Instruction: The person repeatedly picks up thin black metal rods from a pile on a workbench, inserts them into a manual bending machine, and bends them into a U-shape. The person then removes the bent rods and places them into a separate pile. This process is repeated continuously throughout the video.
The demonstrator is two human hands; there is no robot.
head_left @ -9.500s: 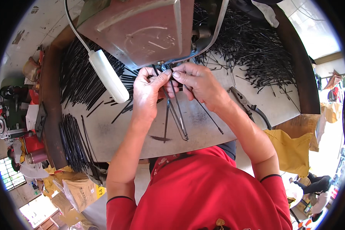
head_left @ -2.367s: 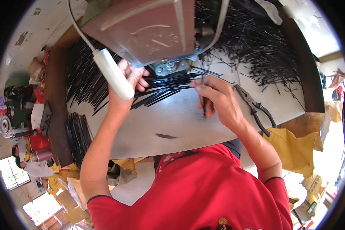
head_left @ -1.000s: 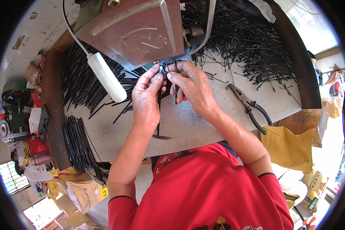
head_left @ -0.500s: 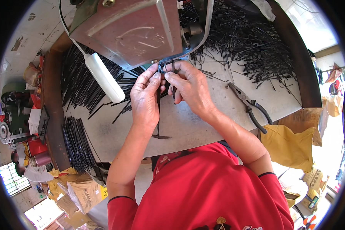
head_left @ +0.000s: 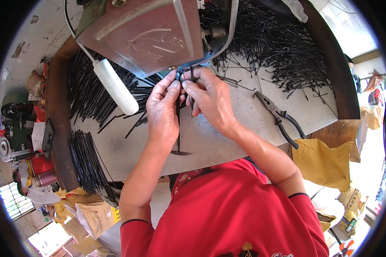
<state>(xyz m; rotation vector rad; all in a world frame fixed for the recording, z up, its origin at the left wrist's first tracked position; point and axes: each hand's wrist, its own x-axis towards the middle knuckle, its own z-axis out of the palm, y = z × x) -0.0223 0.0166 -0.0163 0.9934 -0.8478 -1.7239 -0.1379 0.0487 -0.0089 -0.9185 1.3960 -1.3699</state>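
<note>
My left hand [head_left: 162, 107] is closed, thumb and fingers pinching the upper end of a long thin black rod [head_left: 178, 132]. The rod hangs down toward the table's front edge, and a short crosspiece shows at its lower end. Beside it my right hand [head_left: 213, 100] is closed too, with a dark narrow strip [head_left: 192, 105] between its fingers; its exact kind is unclear. The fingertips of both hands meet just beneath the head of a reddish-brown machine [head_left: 146, 40]. The exact contact between rod and machine is hidden by the fingers.
Black rods [head_left: 88, 92] are heaped on the left, with a smaller bundle [head_left: 86, 160] nearer me. Bent black rods [head_left: 283, 51] pile up at the far right. Pliers [head_left: 278, 118] lie on the metal tabletop [head_left: 227, 137]. A white lamp [head_left: 116, 88] hangs close to my left hand.
My right hand has shifted slightly left, toward the left hand, bringing its dark strip closer to the rod. The left hand has hardly moved.
</note>
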